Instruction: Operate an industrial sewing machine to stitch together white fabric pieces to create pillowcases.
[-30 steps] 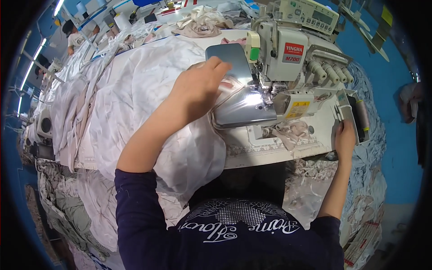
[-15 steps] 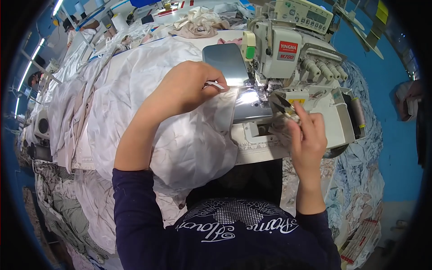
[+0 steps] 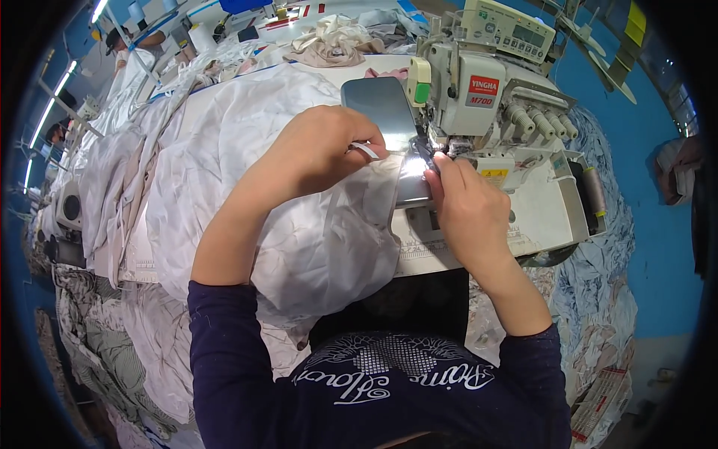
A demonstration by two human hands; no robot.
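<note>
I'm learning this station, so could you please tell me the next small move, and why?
Probably squeeze the dark snips: the right hand holds them beside the sewing machine, and the left hand grips the white fabric just left of them; any thread is unclear.

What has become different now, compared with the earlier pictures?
The right hand has moved left, from the right side of the sewing machine to its needle area, bringing dark snips. The left hand still grips the white fabric; the machine stayed in place.

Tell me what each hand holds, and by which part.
The left hand holds white fabric by an edge; the right hand holds dark snips by the handle end.
</note>
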